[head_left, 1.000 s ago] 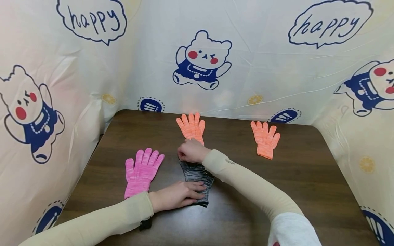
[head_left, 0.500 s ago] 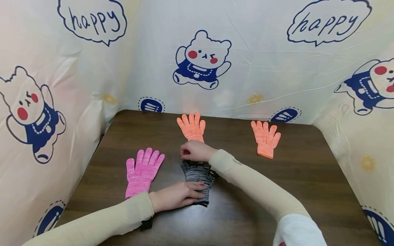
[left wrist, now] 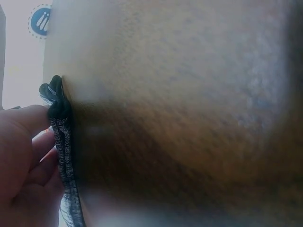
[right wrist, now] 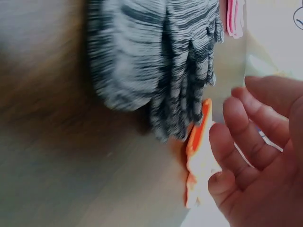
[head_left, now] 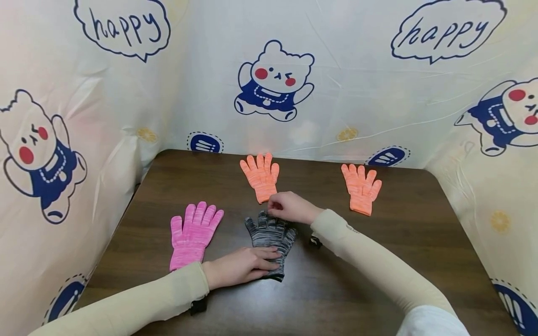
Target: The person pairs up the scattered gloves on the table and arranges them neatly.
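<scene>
A black-and-grey striped knit glove lies flat on the brown table, its fingers spread away from me. Across its cuff end rests my left hand, fingers fairly straight on the fabric. In the left wrist view the glove's cuff edge shows beside that hand's thumb and fingers. My right hand is over the far end of the same glove, hiding part of its fingertips. In the right wrist view the right hand's fingers are loosely bent, apart from the striped glove, with nothing held.
A pink glove lies to the left, its cuff end partly behind my left sleeve. Behind the striped glove is an orange glove, and another orange glove lies farther right. A printed curtain stands around the table.
My right hand has moved to the right along the striped glove's far end, uncovering its left fingers and the nearer orange glove's cuff. The left hand stays in place.
</scene>
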Motion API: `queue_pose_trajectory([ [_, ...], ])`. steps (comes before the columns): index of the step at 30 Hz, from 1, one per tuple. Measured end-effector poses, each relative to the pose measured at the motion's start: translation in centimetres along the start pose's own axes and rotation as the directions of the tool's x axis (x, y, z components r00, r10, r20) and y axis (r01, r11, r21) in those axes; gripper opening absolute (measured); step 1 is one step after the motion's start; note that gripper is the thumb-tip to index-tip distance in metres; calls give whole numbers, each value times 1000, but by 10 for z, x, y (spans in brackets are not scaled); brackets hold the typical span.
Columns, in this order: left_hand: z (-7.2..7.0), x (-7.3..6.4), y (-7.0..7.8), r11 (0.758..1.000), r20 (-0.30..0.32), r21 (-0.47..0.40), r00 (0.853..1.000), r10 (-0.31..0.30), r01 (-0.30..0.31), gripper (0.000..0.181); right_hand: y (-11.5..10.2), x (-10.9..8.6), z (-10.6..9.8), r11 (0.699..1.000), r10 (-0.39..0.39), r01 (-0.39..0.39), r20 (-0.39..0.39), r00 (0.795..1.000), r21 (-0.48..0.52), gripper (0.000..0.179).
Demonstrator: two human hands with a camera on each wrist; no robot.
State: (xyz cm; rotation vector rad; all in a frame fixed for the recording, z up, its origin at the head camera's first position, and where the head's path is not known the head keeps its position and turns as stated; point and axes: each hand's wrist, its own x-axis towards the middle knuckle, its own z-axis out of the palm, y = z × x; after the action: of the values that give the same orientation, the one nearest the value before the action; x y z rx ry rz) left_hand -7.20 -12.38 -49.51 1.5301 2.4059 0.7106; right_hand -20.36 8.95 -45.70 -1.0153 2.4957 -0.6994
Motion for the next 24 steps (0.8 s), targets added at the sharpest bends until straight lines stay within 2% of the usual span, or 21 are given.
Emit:
queue_pose_trajectory([
  [7,0,0,0,1000,8,-13,1000,-12,13,32,14,-10,4,994,108,-108,-60,992,7,14],
  [11,3,0,-3,999,-16,-31,1000,15,-16,32,18,-9,10,992,126,-127,-54,991,-18,22],
  [14,9,-1,-12,998,-34,-22,998,54,-55,33,19,-7,14,987,142,-145,-53,988,-63,25],
  [17,10,-1,-13,998,-35,-19,998,58,-58,33,19,-7,17,982,164,-168,-51,985,-91,26],
  [20,5,0,-8,999,-18,-19,999,33,-33,32,19,-7,17,980,175,-179,-49,983,-85,25],
  [24,1,1,-1,1000,7,-7,1000,-3,3,32,24,-10,15,989,144,-146,-51,988,-32,19],
])
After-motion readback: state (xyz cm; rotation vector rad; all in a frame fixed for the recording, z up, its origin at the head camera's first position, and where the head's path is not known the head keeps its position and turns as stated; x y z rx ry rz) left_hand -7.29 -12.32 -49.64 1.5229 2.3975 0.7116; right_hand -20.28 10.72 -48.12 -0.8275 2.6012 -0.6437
